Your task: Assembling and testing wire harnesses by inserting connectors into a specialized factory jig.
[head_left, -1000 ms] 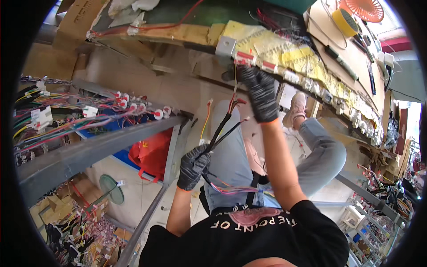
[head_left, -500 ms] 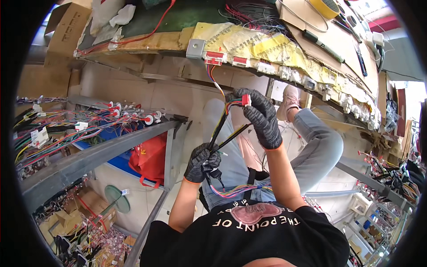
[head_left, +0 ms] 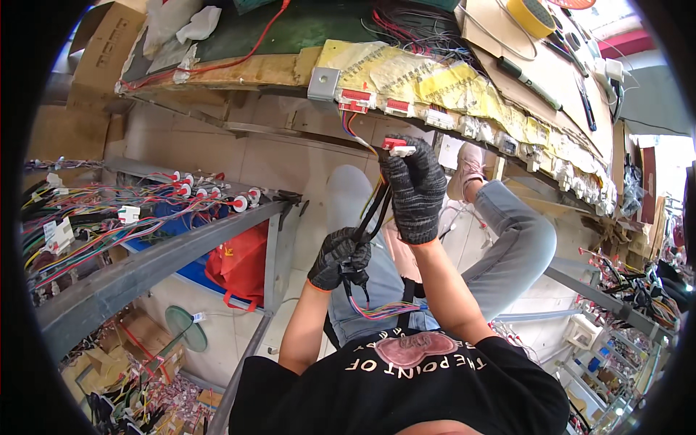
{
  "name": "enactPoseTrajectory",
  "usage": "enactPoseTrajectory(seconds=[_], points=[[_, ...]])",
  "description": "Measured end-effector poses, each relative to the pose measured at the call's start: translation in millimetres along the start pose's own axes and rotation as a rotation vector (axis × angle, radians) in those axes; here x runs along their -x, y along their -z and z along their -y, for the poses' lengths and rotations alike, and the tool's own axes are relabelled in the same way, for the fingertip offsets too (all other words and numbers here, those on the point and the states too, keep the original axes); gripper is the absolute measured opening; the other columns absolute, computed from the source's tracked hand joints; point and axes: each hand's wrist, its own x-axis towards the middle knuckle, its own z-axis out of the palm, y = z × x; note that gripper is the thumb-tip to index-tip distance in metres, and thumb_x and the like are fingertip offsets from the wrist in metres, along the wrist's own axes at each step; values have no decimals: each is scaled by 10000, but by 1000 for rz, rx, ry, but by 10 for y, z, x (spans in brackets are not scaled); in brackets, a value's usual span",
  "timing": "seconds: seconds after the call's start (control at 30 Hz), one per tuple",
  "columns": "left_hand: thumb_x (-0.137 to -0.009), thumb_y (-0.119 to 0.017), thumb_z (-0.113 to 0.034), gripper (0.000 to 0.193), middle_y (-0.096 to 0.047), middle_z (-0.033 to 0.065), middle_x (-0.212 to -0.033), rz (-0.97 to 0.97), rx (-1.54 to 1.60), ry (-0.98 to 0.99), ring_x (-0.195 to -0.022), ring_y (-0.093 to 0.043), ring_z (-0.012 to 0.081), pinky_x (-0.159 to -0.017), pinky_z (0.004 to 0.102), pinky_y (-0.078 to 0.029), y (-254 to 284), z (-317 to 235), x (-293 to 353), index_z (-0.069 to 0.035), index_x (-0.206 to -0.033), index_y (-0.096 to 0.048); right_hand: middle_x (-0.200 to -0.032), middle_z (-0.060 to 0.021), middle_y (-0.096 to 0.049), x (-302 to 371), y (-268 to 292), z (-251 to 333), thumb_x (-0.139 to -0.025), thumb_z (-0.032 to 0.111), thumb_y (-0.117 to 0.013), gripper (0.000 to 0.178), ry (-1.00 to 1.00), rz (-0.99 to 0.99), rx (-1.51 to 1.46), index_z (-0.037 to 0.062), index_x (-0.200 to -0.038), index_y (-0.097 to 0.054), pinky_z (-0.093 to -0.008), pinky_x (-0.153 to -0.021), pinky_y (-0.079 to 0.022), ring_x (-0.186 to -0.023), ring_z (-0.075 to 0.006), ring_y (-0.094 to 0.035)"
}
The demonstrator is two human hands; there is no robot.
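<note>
Both my hands wear dark grey knit gloves with orange cuffs. In my left hand (head_left: 337,259), the fingers are closed round a wire harness (head_left: 375,212) with black sleeving; its loose multicoloured wires (head_left: 384,312) hang over my lap. My right hand (head_left: 415,192) is closed at the harness's far end, where a red connector (head_left: 392,143) and a white connector (head_left: 403,151) stick out past the fingertips. From a red and white connector (head_left: 357,100) at the bench edge, thin coloured wires run down to the harness. The right palm hides part of the black branches.
A row of white connectors (head_left: 440,118) lines the taped bench edge (head_left: 406,72), beside a metal bracket (head_left: 323,83). On the bench lie a black marker (head_left: 529,83) and a yellow tape roll (head_left: 531,18). A metal rack (head_left: 167,250) with wire bundles stands at left.
My right hand has moved up toward the bench edge with the connectors, and a white one now shows beside the red. The black branch has come closer to the bundle. My left hand has shifted slightly.
</note>
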Motion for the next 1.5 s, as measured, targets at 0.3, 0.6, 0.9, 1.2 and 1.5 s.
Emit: enactPoseTrajectory(seconds=[0.3, 0.6, 0.9, 1.2, 1.5], points=[[-825, -594, -253, 356, -500, 58, -655, 8, -4, -4, -527, -471, 122, -444, 237, -409, -89, -57, -106, 24, -1039, -529, -756, -3, -620, -138, -23, 150, -810, 93, -609, 143, -274, -65, 12, -6, -904, -650, -205, -600, -403, -657, -52, -517], [-819, -602, -274, 360, -474, 36, -632, -23, 16, -23, -540, -443, 119, -452, 233, -359, -135, -75, -150, 7, -1033, -535, -811, -42, -643, -195, -95, 127, -809, 82, -606, 149, -256, -107, 57, -22, -910, -639, -214, -651, -429, -708, -74, -552], [-828, -583, -290, 313, -406, -11, -561, 5, 76, -122, -474, -354, 99, -447, 230, -299, -176, -63, -199, -27, -997, -560, -887, -36, -602, -139, -12, 151, -836, 125, -581, 236, -310, -82, -44, -17, -1024, -584, -225, -713, -435, -778, -97, -548], [-840, -573, -268, 297, -437, 6, -602, 58, 179, -181, -493, -383, 92, -434, 211, -298, -74, -10, -276, -11, -987, -559, -1183, -101, -488, -90, 300, 155, -890, 89, -461, 270, 70, 265, 51, 1, -1142, -504, -279, -860, -398, -1004, -157, -492], [-843, -568, -247, 301, -435, 1, -613, 52, 164, -216, -500, -382, 89, -441, 215, -302, -189, -30, -371, 5, -1007, -555, -912, -34, -595, -187, 421, 87, -931, 192, -389, 261, -80, 77, 69, 19, -999, -572, -246, -726, -427, -780, -107, -531]])
